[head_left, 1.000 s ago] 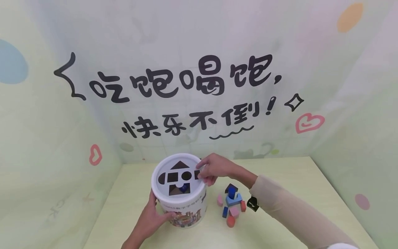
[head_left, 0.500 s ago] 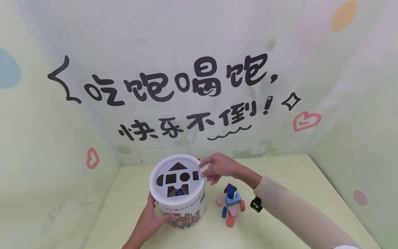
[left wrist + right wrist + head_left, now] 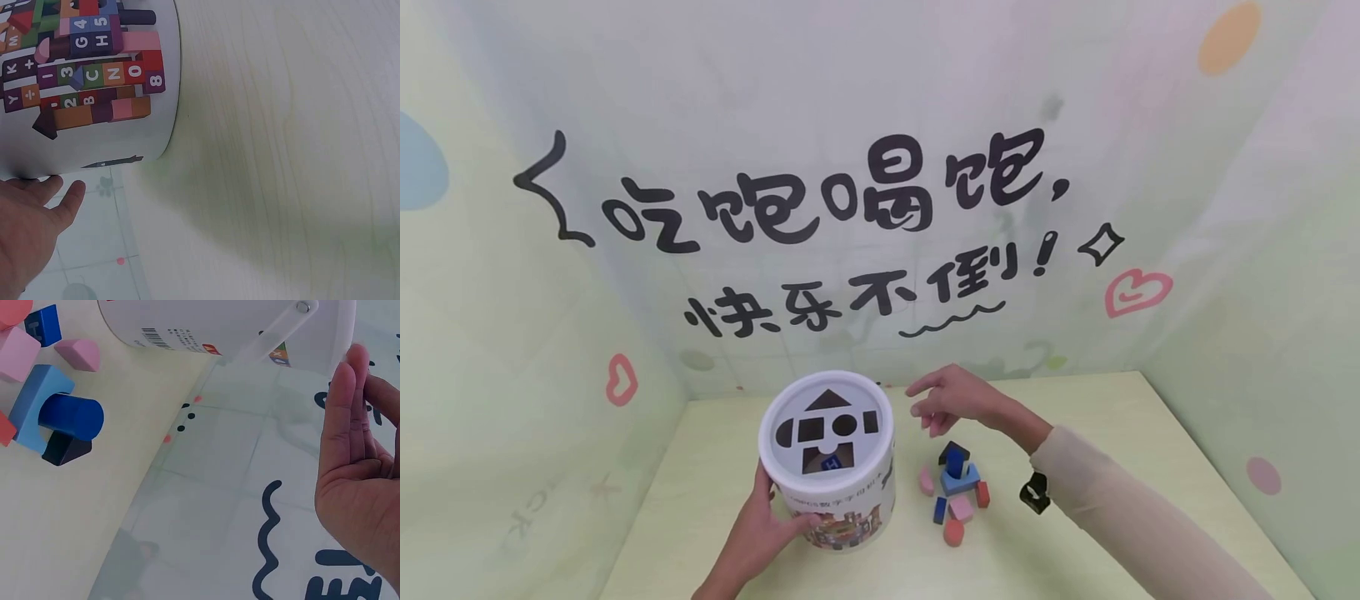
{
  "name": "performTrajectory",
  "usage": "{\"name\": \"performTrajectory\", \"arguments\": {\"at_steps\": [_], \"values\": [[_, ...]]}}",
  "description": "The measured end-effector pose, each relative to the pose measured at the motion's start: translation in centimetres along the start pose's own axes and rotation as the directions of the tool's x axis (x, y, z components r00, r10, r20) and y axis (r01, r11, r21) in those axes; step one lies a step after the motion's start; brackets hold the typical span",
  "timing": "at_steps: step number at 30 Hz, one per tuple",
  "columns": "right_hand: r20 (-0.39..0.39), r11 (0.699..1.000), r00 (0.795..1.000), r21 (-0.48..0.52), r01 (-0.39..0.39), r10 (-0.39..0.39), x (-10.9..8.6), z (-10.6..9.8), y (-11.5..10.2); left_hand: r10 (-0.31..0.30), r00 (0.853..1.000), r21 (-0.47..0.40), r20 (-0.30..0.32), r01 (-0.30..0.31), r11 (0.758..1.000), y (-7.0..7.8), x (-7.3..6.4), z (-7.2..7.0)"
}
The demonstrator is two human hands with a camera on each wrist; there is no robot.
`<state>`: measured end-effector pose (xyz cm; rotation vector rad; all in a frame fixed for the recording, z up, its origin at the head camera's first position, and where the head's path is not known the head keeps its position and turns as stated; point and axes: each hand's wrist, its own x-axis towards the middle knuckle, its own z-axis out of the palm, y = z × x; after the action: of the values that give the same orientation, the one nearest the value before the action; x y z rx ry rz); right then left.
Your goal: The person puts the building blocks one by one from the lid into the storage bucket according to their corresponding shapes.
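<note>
A white toy-block bucket (image 3: 868,496) stands on the table under a lid (image 3: 800,410) with shaped holes. A blue block (image 3: 831,463) lettered H shows through the lowest hole. My left hand (image 3: 760,525) holds the bucket's left side, thumb across the front; in the left wrist view fingertips (image 3: 74,190) meet its wall. Right of the rim, my right hand (image 3: 955,398) hovers with loosely bent fingers, holding nothing. Below it lie a light blue arch (image 3: 958,481), a dark blue cylinder (image 3: 955,461), a pink block (image 3: 959,508) and an orange-red round block (image 3: 954,533).
Among the loose pieces are a red block (image 3: 982,495), a small blue block (image 3: 940,510), a pink rounded piece (image 3: 927,481) and a black triangular block (image 3: 65,450). A printed backdrop (image 3: 880,350) closes off the table's back edge. The bucket has a white handle (image 3: 278,334).
My right hand has left the lid's right rim and drawn back to the right. The blue block inside shifted, its H now showing. The left hand keeps its hold on the bucket.
</note>
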<state>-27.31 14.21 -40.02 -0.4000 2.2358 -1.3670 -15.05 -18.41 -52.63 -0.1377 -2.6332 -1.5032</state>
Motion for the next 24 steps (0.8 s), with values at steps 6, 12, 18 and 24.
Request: {"name": "performTrajectory", "arguments": {"at_steps": [6,12,18,24], "values": [[-0.022,0.999,0.999,0.02,-0.034,0.034,-0.1,-0.2,1.7,-0.014,1.0,0.006,0.007,0.014,1.0,-0.1,-0.1,-0.1],[-0.05,0.997,0.997,0.056,-0.053,0.055,-0.1,-0.2,3.5,-0.014,1.0,0.011,0.008,0.013,1.0,-0.1,-0.1,-0.2],[-0.064,0.993,0.995,0.088,-0.077,0.082,-0.1,0.1,5.7,-0.014,1.0,0.021,0.009,0.014,1.0,-0.2,-0.2,-0.1],[-0.077,0.988,0.992,0.126,-0.088,0.098,-0.2,0.3,7.7,-0.007,1.0,0.002,0.01,0.007,1.0,-0.1,-0.1,-0.1]]}}
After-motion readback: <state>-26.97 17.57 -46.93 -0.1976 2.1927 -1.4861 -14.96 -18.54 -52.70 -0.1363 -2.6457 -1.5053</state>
